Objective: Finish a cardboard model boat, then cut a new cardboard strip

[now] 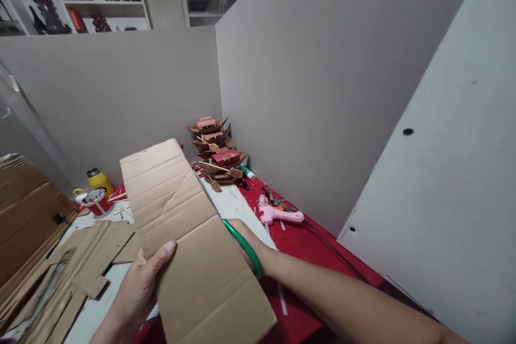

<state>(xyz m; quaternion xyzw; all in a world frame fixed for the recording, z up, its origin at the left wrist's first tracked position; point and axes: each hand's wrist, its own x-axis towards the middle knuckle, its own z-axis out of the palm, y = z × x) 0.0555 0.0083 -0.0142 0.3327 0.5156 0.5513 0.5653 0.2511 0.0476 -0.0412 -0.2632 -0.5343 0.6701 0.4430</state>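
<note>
A long creased piece of cardboard (pixel 189 258) is held up in front of me, tilted. My left hand (pixel 143 282) grips its left edge, thumb on the front face and the other fingers hidden behind. On the right edge, my right hand (pixel 245 239) is closed round green-handled scissors (pixel 248 247). Only a handle loop and a strip of blade along the cardboard's edge show; the rest is behind the sheet. Whether the blades are apart cannot be made out.
Stacked small brown model boats (pixel 220 156) stand in the far corner. A pink glue gun (pixel 278 212) with a cord lies on red cloth (pixel 298 247) at right. Cardboard strips (pixel 88 258) cover the left side, near a red-and-white cup (pixel 99 203) and yellow bottle (pixel 100 180). Grey partitions (pixel 306 91) rise behind.
</note>
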